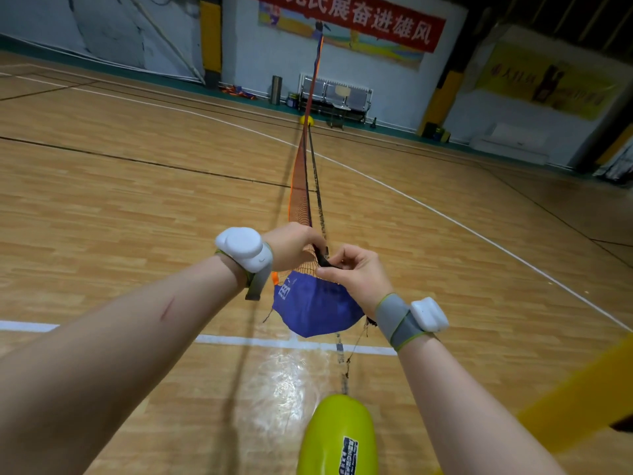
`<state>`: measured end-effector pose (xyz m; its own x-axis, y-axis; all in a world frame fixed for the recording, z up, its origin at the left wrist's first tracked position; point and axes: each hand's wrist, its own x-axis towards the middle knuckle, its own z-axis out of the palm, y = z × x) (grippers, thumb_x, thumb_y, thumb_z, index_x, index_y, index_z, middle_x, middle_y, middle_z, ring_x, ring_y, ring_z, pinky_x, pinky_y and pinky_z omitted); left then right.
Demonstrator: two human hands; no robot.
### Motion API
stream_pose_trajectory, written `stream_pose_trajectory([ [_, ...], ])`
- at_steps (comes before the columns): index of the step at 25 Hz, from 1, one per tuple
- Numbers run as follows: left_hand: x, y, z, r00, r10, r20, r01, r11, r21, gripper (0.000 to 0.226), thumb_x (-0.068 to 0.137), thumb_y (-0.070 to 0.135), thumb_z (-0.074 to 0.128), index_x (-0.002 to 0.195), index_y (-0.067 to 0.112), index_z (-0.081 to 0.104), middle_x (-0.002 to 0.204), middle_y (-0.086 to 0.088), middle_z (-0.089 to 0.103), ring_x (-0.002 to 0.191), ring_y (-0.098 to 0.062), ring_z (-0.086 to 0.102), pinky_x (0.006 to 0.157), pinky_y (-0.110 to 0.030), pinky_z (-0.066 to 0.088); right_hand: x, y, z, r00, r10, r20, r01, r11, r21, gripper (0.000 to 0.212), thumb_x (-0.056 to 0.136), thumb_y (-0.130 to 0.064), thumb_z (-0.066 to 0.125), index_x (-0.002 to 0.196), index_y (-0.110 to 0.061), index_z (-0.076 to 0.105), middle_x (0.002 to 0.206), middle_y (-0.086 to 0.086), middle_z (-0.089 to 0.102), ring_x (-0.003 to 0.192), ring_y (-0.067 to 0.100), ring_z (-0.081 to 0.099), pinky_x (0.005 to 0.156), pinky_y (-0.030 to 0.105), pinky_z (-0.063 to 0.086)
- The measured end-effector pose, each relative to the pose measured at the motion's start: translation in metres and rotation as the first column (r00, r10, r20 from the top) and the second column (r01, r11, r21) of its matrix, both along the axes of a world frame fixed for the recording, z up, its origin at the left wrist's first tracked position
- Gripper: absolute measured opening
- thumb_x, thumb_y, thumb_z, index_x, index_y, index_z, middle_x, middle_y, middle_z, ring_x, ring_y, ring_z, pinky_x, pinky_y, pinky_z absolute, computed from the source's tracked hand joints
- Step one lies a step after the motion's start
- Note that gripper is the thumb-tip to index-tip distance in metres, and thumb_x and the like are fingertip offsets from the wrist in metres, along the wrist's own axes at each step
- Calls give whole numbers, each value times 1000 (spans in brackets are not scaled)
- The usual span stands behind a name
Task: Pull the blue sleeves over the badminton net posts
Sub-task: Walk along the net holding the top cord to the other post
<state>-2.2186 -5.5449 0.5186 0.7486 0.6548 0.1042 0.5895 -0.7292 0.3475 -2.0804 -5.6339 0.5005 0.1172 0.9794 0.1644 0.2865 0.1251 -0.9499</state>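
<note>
A blue fabric sleeve point(313, 308) at the near end of the orange and black badminton net point(302, 186) hangs bunched between my hands. My left hand point(291, 245) grips the net's top edge just above the sleeve. My right hand point(354, 272) pinches a black strap at the sleeve's upper edge. Below them the near post's yellow-green base point(337, 437) stands on the floor, with a thin dark post point(343, 375) rising from it toward the sleeve. The net runs away to the far post point(317, 60), whose yellow base point(306, 120) sits near the back wall.
Wooden court floor point(137, 200) with white and black lines lies all around. A row of metal seats point(337, 94) and a grey bin point(276, 89) stand at the back wall. A blurred yellow bar point(582, 395) crosses the lower right.
</note>
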Motion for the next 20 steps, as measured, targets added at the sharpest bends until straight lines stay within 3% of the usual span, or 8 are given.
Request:
stream_pose_trajectory([
  [4, 10, -20, 0, 998, -47, -37, 46, 999, -17, 26, 88, 13, 54, 113, 14, 62, 115, -3, 65, 108, -20, 56, 86, -23, 39, 12, 1, -6, 998, -5, 55, 6, 1000, -18, 30, 72, 3, 72, 60, -13, 50, 62, 2, 49, 57, 7, 46, 54, 10, 38],
  [7, 6, -22, -11, 996, 17, -88, -24, 997, -69, 18, 89, 19, 53, 98, 10, 65, 97, -11, 67, 93, -28, 60, 80, -37, 45, 14, 1, -17, 994, 0, 109, 4, 999, -43, 26, 74, 0, 72, 65, -13, 52, 69, 8, 49, 63, 14, 46, 55, 11, 38],
  [11, 2, -31, -14, 991, 93, -96, -101, 991, -86, 14, 89, 20, 53, 85, 12, 64, 78, -4, 60, 77, -24, 56, 75, -38, 45, 13, 0, -28, 995, -28, 95, 34, 997, -62, 24, 76, 3, 69, 73, -18, 57, 65, -5, 50, 58, -1, 49, 57, 6, 39],
  [14, 0, -42, -6, 985, 157, -68, -159, 987, -36, 13, 89, 19, 52, 84, 14, 64, 75, 0, 57, 73, -19, 49, 71, -34, 42, 17, -4, -29, 986, -13, 165, 27, 996, -80, 21, 76, -1, 69, 85, -17, 61, 70, -10, 52, 68, 4, 48, 61, 6, 40],
  [18, -5, -53, -2, 961, 272, 43, -272, 962, -15, 16, 89, 16, 51, 89, 11, 66, 78, -2, 56, 75, -22, 51, 68, -32, 40, 20, -15, -36, 991, 29, 133, -6, 986, -168, 28, 77, -10, 71, 103, -11, 59, 87, -2, 62, 86, 16, 60, 78, 31, 51],
  [20, -9, -59, -3, 933, 346, 96, -346, 938, -9, 16, 89, 17, 51, 88, 11, 66, 78, -5, 58, 77, -26, 53, 69, -34, 41, 22, -22, -40, 990, 33, 134, -8, 983, -185, 35, 77, -14, 72, 109, -9, 59, 96, 3, 64, 91, 19, 61, 81, 34, 53],
])
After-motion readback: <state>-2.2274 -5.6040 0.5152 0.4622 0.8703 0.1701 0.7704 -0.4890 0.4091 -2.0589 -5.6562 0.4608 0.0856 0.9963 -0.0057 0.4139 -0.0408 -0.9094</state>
